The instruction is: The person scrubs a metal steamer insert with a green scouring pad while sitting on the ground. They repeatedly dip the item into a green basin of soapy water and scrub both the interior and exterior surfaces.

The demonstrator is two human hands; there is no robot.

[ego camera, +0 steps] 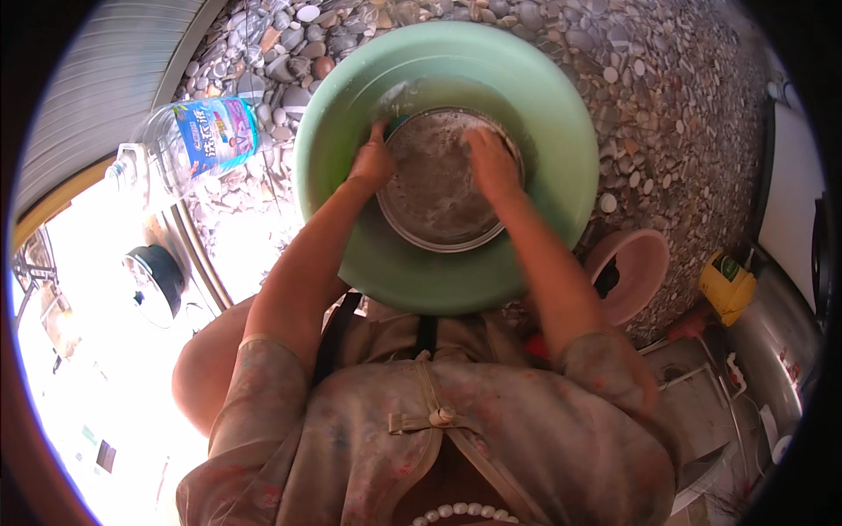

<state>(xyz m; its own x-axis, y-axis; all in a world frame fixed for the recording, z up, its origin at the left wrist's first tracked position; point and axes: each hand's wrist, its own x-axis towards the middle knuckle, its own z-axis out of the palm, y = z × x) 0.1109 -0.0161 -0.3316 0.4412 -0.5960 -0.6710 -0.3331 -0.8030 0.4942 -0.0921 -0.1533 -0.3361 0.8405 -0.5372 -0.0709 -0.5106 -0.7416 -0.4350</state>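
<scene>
A large green plastic basin [559, 217] sits between my knees. Inside it is a round metal vessel [441, 247] with a shiny rim, filled with cloudy brownish liquid [434, 184] with some foam on top. My left hand [373, 161] holds the vessel's left rim, its fingers partly hidden on the outer side. A small dark green thing [397, 123] shows just beyond that hand, too little of it to name. My right hand [492, 161] is over the vessel's right side, fingers bent down at the liquid and blurred. Whether it grips anything is hidden.
A clear plastic detergent bottle [214, 138] with a printed label lies on the left. Behind my left knee is a dark pot [158, 283] in glaring light. At right stand a pink plastic tub [635, 273] and a yellow container [727, 287]. Pebble-patterned flooring [658, 118] surrounds the basin.
</scene>
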